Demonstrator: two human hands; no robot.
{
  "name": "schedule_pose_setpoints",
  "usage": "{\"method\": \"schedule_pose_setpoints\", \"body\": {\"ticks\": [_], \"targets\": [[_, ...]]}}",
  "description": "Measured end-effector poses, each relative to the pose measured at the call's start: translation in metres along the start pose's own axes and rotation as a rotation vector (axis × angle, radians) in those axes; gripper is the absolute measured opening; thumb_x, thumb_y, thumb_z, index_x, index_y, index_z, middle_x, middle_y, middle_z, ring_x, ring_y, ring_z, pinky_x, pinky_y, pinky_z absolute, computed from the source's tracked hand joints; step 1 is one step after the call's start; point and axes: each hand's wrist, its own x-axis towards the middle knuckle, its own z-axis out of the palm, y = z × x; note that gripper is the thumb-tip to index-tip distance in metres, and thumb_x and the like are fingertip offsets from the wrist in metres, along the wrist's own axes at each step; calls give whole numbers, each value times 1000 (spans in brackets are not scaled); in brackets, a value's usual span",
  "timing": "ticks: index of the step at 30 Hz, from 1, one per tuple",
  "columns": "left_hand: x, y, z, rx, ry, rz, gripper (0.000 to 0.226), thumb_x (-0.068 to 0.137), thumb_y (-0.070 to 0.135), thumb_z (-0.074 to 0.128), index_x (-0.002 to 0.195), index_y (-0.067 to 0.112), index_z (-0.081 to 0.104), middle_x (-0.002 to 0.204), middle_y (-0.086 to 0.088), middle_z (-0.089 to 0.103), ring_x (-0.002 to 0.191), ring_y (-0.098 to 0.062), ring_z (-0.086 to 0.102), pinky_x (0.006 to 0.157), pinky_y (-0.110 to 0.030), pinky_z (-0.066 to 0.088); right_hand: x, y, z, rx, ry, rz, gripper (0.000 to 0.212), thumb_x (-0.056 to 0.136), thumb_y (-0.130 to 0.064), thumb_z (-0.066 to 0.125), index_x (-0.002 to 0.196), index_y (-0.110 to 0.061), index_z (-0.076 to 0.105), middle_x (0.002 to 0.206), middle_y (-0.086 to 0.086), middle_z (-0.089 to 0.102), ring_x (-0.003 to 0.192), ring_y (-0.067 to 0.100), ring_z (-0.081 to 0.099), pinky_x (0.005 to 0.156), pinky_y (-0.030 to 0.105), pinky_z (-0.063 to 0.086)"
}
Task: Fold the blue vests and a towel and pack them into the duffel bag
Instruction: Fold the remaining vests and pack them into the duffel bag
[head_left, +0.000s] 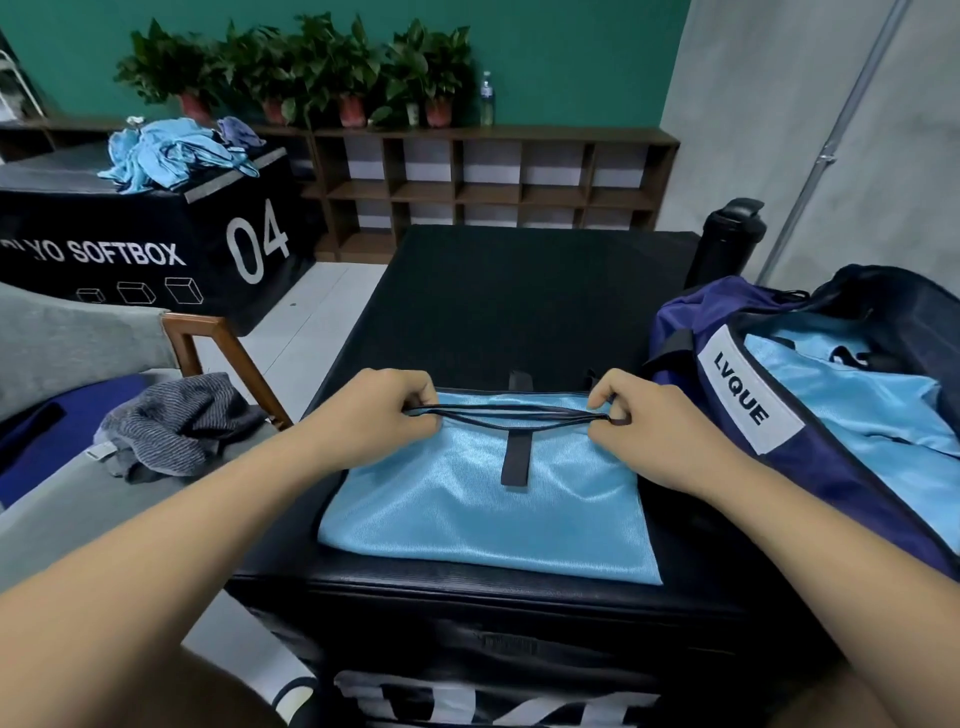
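A light blue mesh vest (483, 514) with dark trim lies flat on the black soft box (509, 301) in front of me. My left hand (374, 415) pinches its dark-edged far fold at the left end, and my right hand (644, 421) pinches the same edge at the right end. An open navy duffel bag (810, 467) labelled LVQUE sits at the right, with folded blue vests (852, 395) inside. A grey striped towel (176, 426) lies crumpled on the chair at left. More blue vests (171, 150) are heaped on the far black box.
A second black soft box (140, 244) marked 04 stands back left. A wooden-armed grey chair (218, 353) is left of my box. A black bottle (727, 239) stands behind the bag. A low shelf (483, 182) with potted plants lines the green wall.
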Motion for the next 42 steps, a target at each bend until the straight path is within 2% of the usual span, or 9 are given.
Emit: {"method": "schedule_pose_setpoints", "body": {"ticks": [3, 11, 15, 21, 27, 31, 36, 39, 42], "targets": [[14, -7, 7, 10, 33, 0, 18, 95, 31, 75, 81, 28, 64, 72, 13, 67, 63, -5, 55, 59, -17, 42, 7, 2, 4, -31, 34, 23, 14, 89, -27, 69, 96, -32, 57, 72, -2, 67, 71, 19, 63, 70, 44, 54], [42, -20, 18, 32, 29, -23, 12, 93, 38, 79, 87, 31, 71, 87, 13, 74, 84, -8, 68, 79, -33, 57, 26, 12, 12, -174, 111, 60, 21, 90, -30, 68, 108, -29, 57, 88, -11, 66, 86, 16, 64, 77, 43, 58], [53, -24, 23, 23, 52, -22, 17, 89, 40, 84, 86, 30, 70, 87, 13, 74, 84, -7, 67, 77, -30, 55, 35, 19, 18, -344, 144, 34, 20, 93, -31, 65, 109, -27, 54, 96, -9, 59, 87, 23, 62, 74, 43, 56], [65, -47, 18, 18, 170, -145, 22, 85, 37, 87, 83, 29, 66, 77, 10, 72, 77, -9, 66, 68, -33, 53, 44, 32, 25, -766, 322, -69, 24, 95, -35, 71, 110, -21, 60, 107, 2, 57, 96, 30, 55, 89, 46, 41], [61, -56, 8, 79, 327, -132, 16, 93, 28, 77, 96, 28, 62, 94, 7, 65, 84, -11, 64, 75, -37, 55, 39, 22, 23, -715, 400, -227, 36, 79, 0, 75, 107, -18, 64, 116, 4, 54, 98, 31, 50, 85, 43, 39], [43, -25, 11, 27, 284, 16, 18, 92, 22, 74, 89, 32, 59, 88, 11, 65, 80, -7, 64, 72, -34, 55, 16, -3, 35, -454, 205, -395, 11, 93, -19, 62, 89, -24, 52, 90, -7, 51, 85, 23, 48, 79, 45, 46], [18, 2, 38, 27, 66, 200, 13, 89, 23, 75, 87, 32, 66, 93, 13, 65, 89, -4, 65, 83, -30, 54, -2, -6, 56, -361, -108, -437, 11, 97, -28, 57, 89, -28, 49, 92, -11, 50, 91, 16, 49, 79, 43, 50], [17, 0, 57, 21, -39, 233, 8, 93, 31, 74, 97, 35, 68, 103, 16, 63, 102, -2, 61, 94, -35, 52, 3, 0, 58, -358, -105, -421, 7, 102, -32, 57, 108, -29, 55, 104, -12, 47, 102, 16, 47, 89, 41, 48], [19, 0, 68, -21, -103, 253, 15, 96, 42, 73, 108, 37, 67, 119, 19, 62, 119, -2, 55, 108, -34, 44, 10, 6, 60, -313, -132, -401, 31, 107, -37, 53, 137, -34, 52, 128, -17, 48, 121, 11, 45, 106, 34, 41]]}}
